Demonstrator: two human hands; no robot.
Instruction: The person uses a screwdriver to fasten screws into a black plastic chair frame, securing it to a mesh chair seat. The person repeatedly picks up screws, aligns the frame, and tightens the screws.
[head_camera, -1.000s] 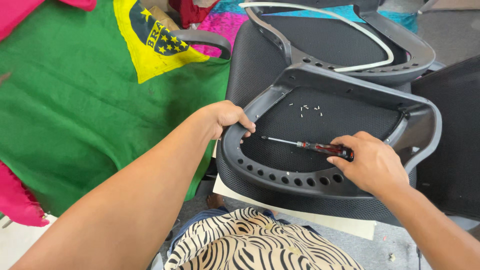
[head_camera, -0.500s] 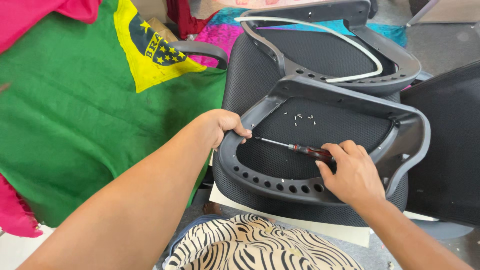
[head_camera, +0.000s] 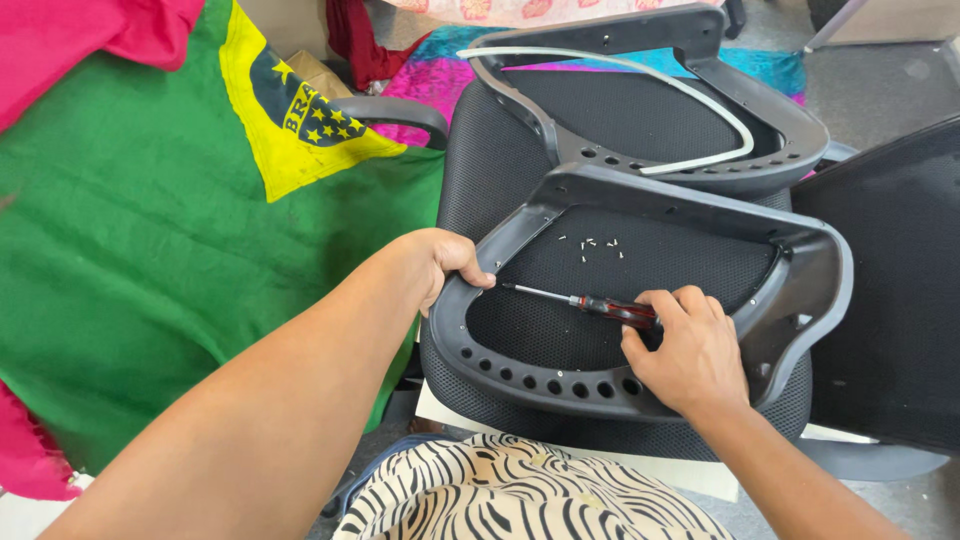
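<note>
A grey plastic chair-back frame (head_camera: 800, 300) with black mesh lies flat on a black mesh seat in front of me. My left hand (head_camera: 440, 262) grips the frame's left rim, fingers curled over the edge. My right hand (head_camera: 685, 350) is closed on the red-and-black handle of a screwdriver (head_camera: 590, 301), whose metal shaft points left across the mesh toward the left rim. Several small loose screws (head_camera: 592, 246) lie on the mesh just beyond the screwdriver.
A second grey frame (head_camera: 790, 135) with a white strip (head_camera: 700, 95) lies behind the first. Another black mesh panel (head_camera: 890, 300) stands at the right. A green, yellow and blue flag cloth (head_camera: 150, 260) covers the left. Zebra-print fabric (head_camera: 520, 500) is at the bottom.
My right hand has slid the screwdriver left, bringing its tip nearer the left rim. The view has shifted slightly; my left hand stays on the rim.
</note>
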